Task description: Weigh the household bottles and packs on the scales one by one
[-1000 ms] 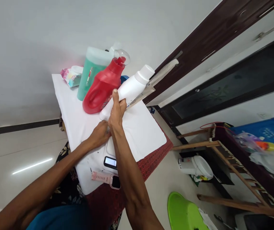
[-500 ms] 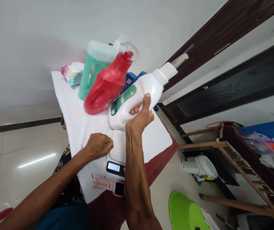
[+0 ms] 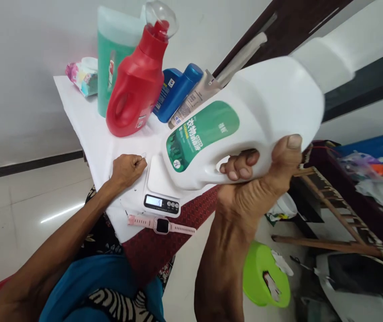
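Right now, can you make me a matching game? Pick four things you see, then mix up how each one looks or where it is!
Things:
1. White bottle
2. Watch
3. Red bottle
4. Left hand

Clues:
A. Curled into a fist
B. Held up in the right hand
C. Topped with a clear, rounded cap
D. Has a pink strap and lies near the scale

Right pairs: 1-B, 2-D, 3-C, 4-A
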`<action>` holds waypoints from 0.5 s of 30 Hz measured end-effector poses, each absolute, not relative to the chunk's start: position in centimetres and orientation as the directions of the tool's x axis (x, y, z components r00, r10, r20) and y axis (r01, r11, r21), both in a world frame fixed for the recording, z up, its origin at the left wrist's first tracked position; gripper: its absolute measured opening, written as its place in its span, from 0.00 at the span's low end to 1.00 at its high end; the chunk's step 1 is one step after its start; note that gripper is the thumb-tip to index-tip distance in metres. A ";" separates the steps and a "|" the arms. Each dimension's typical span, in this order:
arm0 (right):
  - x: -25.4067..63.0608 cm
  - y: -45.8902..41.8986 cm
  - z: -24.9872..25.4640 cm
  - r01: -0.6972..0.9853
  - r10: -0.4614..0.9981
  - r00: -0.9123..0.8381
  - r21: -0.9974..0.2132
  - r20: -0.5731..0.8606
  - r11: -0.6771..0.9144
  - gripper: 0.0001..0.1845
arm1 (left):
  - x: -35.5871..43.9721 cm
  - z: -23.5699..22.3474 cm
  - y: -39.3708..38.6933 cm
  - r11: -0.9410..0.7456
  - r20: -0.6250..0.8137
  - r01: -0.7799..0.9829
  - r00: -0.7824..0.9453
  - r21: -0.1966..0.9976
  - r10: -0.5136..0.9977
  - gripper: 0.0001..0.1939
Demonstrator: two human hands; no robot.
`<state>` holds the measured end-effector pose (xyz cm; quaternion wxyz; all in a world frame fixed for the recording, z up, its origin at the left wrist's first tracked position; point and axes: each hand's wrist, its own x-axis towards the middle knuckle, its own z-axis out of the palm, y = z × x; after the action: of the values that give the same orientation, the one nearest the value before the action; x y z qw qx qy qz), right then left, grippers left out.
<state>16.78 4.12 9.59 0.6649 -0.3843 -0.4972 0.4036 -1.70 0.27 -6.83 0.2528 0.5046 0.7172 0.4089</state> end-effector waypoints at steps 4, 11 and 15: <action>19.0 2.7 7.5 -0.129 0.939 0.144 -0.935 0.311 0.330 0.34 | -1.6 -6.9 0.3 0.158 0.066 0.522 -0.386 0.838 0.920 0.23; 20.4 2.9 5.0 -0.125 0.942 0.097 -0.935 0.322 0.332 0.35 | -1.5 -6.6 0.3 0.186 0.053 0.512 -0.417 0.839 0.907 0.23; 20.6 3.1 4.9 -0.164 0.942 0.074 -0.928 0.326 0.334 0.34 | -1.3 -6.7 0.3 0.172 0.066 0.519 -0.408 0.838 0.910 0.23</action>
<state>20.61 3.14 4.91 0.6301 -0.3744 -0.5198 0.4389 -1.30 0.30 -6.68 0.2352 0.4904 0.7285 0.4165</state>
